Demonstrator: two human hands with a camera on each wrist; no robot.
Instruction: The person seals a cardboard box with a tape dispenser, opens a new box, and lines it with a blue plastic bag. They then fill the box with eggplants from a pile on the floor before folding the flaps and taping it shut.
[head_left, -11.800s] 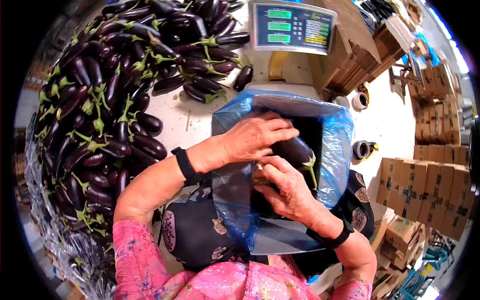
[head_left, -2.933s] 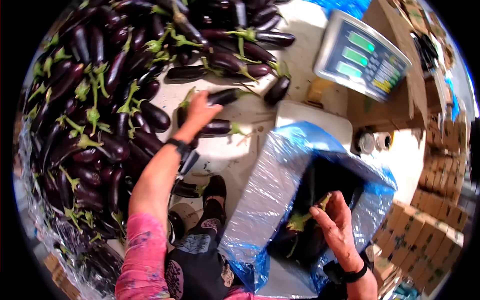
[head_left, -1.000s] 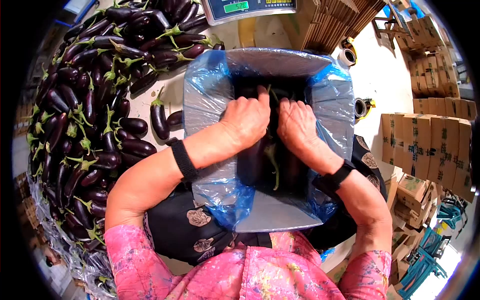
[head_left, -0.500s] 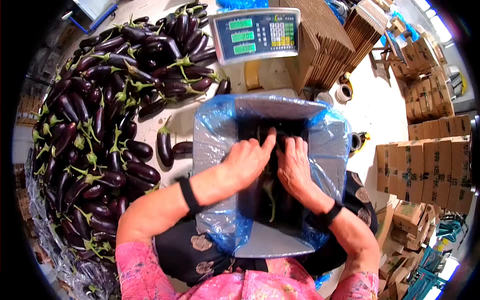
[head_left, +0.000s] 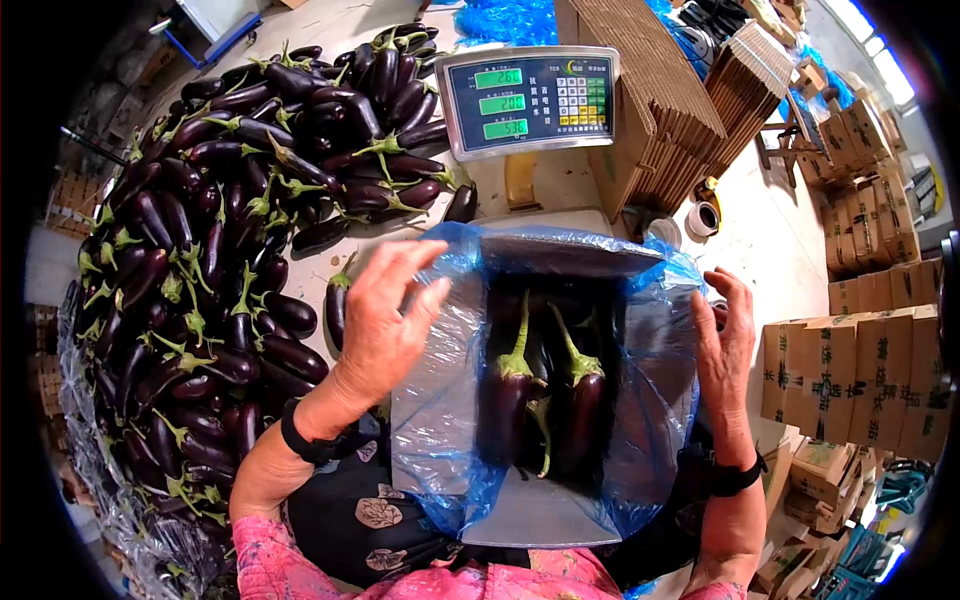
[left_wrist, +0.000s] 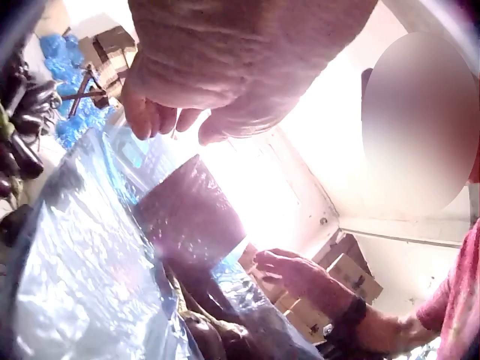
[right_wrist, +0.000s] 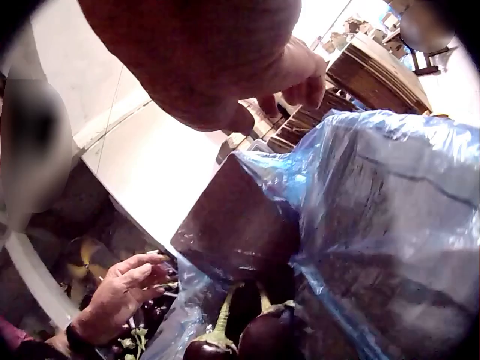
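While a heap of glossy purple eggplants (head_left: 215,270) fills the left part of the head view, spread over a pale surface (head_left: 767,228), a stack of printed cardboard cartons (head_left: 850,380) stands at the right; beyond the work position, flattened cartons (head_left: 655,120) stand on edge, packed side by side; between the person's forearms sits a rectangular box (head_left: 540,518), its mouth facing up; a translucent blue plastic liner (head_left: 655,400) covers its side walls and is folded out over the rim, with a grey flap (head_left: 575,255) at the far end; a digital price-computing scale head (head_left: 530,105), three green readouts lit, stands behind the box; the left hand (head_left: 385,325) is released, fingers loosely bent and grasping nothing, raised above the left side of the liner; the right hand (head_left: 727,345) is likewise released, fingers half bent, just beside the right edge of the liner; whether its thumb touches the film cannot be told; inside the box, a left eggplant (head_left: 507,410) and a right eggplant (head_left: 582,415) lie side by side, green stems toward the far flap; between them shows a third stem (head_left: 541,430), pointing toward the person; a loose eggplant (head_left: 337,310) lies near the left hand, partly hidden by it; a tape roll (head_left: 714,212) rests right of the scale head.
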